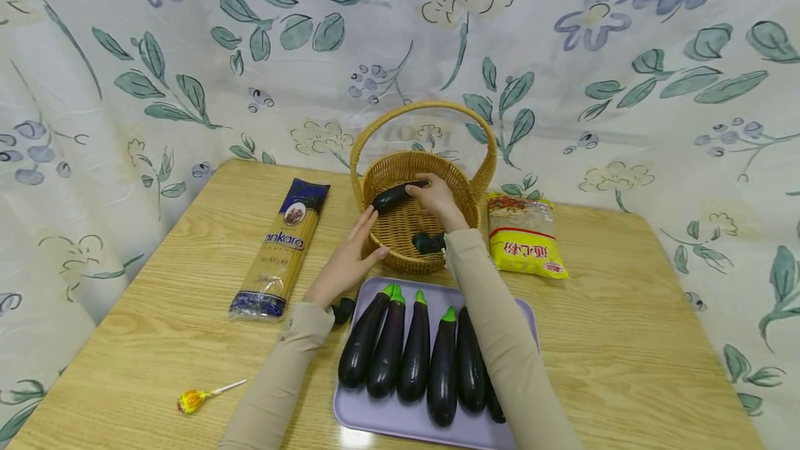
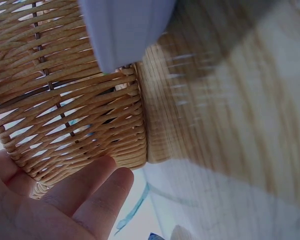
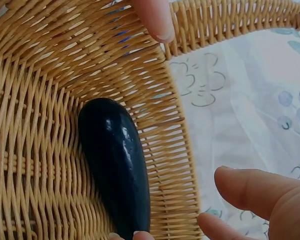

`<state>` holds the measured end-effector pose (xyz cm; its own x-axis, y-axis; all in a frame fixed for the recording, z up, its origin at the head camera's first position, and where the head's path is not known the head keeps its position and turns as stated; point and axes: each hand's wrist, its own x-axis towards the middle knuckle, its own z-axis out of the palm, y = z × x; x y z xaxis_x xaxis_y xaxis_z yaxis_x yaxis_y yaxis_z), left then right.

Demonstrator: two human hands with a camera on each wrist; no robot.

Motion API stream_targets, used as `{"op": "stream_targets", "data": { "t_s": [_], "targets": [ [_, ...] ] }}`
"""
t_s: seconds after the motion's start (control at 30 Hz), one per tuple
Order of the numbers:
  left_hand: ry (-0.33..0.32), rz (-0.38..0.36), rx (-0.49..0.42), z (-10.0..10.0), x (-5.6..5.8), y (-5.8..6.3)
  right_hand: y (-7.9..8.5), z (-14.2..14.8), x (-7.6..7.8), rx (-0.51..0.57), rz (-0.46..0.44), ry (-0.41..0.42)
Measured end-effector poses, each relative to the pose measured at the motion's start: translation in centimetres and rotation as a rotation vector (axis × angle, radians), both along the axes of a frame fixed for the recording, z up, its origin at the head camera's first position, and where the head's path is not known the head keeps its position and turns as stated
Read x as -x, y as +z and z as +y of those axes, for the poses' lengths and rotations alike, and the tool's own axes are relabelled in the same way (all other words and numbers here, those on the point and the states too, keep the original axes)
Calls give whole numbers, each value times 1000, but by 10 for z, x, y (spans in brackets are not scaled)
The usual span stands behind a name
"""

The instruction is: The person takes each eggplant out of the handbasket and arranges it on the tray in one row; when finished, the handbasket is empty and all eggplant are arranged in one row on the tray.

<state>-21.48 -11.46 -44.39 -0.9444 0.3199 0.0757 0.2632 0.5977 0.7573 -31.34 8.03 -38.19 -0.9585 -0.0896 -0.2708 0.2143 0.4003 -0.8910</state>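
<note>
A glossy dark eggplant (image 1: 392,197) lies slanting in the wicker basket (image 1: 409,262), against its far left wall. My right hand (image 1: 439,198) reaches inside and pinches its narrow end, thumb on the near side. In the right wrist view, two fingertips (image 3: 142,235) touch the eggplant (image 3: 115,160) at the lower frame edge, while other fingers spread near the rim. My left hand (image 1: 348,264) rests against the basket's left outer side. Its straight fingers (image 2: 102,200) lie along the woven wall (image 2: 85,125) in the left wrist view.
A lilac tray (image 1: 381,412) of several green-capped eggplants (image 1: 414,353) sits in front of the basket, partly under my right sleeve. Left is a spaghetti packet (image 1: 281,248); right, a yellow pasta bag (image 1: 525,238). A lollipop (image 1: 194,400) lies front left. A floral curtain (image 1: 387,33) hangs behind the table.
</note>
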Motion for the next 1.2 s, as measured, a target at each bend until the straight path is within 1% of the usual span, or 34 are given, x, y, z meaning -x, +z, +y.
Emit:
{"op": "stream_targets", "data": {
  "t_s": [0.17,0.37,0.6,0.77,0.87,1.0,1.1,1.2],
  "targets": [
    [-7,-1,2,1,0,0,-3,-5,4,-11,-1,-24],
    [-14,-4,5,1,0,-2,-11,-9,9,-41,-2,-63],
    [1,5,3,-3,-2,-2,-16,-16,14,-8,2,-104],
    [2,10,14,-3,-3,-3,-20,-22,18,-48,-7,-144],
    [2,3,10,-3,-3,-3,-21,-25,20,-53,-1,-146],
    [7,-2,5,-3,-2,-1,-22,-29,22,-64,35,-132],
    [8,-2,3,-2,-2,-1,-24,-32,24,-72,45,-130],
    [1,6,-3,-1,-1,0,-27,-35,26,-77,45,-145]
  ]
}}
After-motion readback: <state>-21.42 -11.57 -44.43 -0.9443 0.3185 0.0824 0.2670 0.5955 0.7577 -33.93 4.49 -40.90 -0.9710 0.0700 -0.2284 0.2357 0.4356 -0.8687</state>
